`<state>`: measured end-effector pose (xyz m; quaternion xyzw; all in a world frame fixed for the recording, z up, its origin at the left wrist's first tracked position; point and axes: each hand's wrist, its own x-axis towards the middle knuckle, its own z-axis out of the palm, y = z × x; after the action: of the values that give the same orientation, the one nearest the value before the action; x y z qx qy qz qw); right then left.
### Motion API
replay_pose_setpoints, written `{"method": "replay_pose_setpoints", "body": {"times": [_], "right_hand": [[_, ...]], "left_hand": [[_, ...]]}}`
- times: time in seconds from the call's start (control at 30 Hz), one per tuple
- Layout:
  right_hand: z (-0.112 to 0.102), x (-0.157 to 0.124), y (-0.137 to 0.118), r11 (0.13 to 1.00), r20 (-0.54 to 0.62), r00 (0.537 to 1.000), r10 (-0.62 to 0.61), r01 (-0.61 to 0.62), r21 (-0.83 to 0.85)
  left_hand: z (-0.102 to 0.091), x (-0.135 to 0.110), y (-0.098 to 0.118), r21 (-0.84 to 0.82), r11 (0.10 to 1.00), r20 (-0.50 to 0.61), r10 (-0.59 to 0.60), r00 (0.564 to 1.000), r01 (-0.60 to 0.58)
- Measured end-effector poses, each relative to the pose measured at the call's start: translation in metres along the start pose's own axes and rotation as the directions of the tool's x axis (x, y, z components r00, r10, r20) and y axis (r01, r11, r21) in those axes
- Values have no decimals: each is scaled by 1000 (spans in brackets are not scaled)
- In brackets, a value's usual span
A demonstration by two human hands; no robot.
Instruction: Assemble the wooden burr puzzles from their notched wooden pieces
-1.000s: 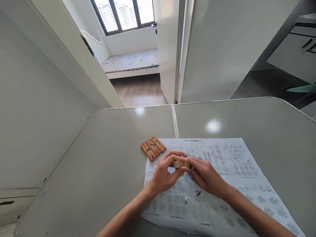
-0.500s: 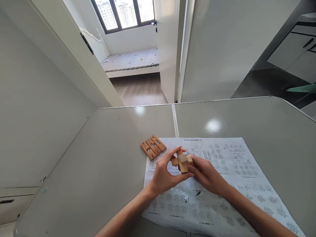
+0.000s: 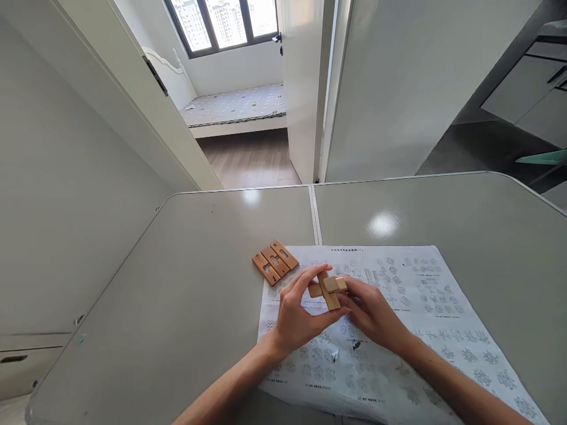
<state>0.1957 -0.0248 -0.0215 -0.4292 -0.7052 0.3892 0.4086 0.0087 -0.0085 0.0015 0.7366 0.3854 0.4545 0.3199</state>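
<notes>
Between both hands, above a printed sheet, is a light wooden interlocking puzzle [image 3: 329,288] of crossed blocks. My left hand [image 3: 297,311] grips one block by its two ends, the index finger at the top and the thumb at the bottom. From the right, my right hand [image 3: 371,307] pinches the end of another block; its fingertips are partly hidden behind the wood. Beyond my left hand lie flat brown wooden pieces [image 3: 275,262] side by side, with cut-out slots and numbers on them.
A large white sheet [image 3: 398,342] printed with puzzle diagrams covers the near middle of the grey table [image 3: 199,283]. It has small tears and a crumpled lower edge. Past the table are a door [image 3: 303,88] and a bed [image 3: 239,103].
The wooden puzzle has turned slightly in my hands, its long block now slanting more towards the lower right. Both hands keep their hold. The flat pieces and sheet stay put.
</notes>
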Motion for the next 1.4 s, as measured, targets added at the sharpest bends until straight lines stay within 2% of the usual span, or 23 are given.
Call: {"method": "replay_pose_setpoints", "body": {"times": [0.4,0.6,0.73,0.87,1.03,1.27,1.4], "right_hand": [[-5,1,0,996,25,999,-24,26,-83],[-4,1,4,990,-44,998,41,-47,-130],[-4,1,4,991,-68,992,105,-110,-71],[-6,2,4,985,-105,979,173,-171,25],[-8,2,8,961,-137,956,259,-241,135],[-7,1,11,938,-132,942,310,-280,203],[-7,1,9,935,-126,940,316,-286,210]], "left_hand": [[-13,7,-3,-102,995,33,-18,999,22],[-19,10,-11,-63,998,-107,-37,994,31],[-23,16,-17,107,990,-168,-73,983,91],[-29,22,-21,234,970,-115,-42,992,69],[-32,24,-27,315,949,-57,-9,998,27],[-29,17,-35,430,901,141,4,990,-65],[-29,16,-34,485,867,214,10,977,-115]]}}
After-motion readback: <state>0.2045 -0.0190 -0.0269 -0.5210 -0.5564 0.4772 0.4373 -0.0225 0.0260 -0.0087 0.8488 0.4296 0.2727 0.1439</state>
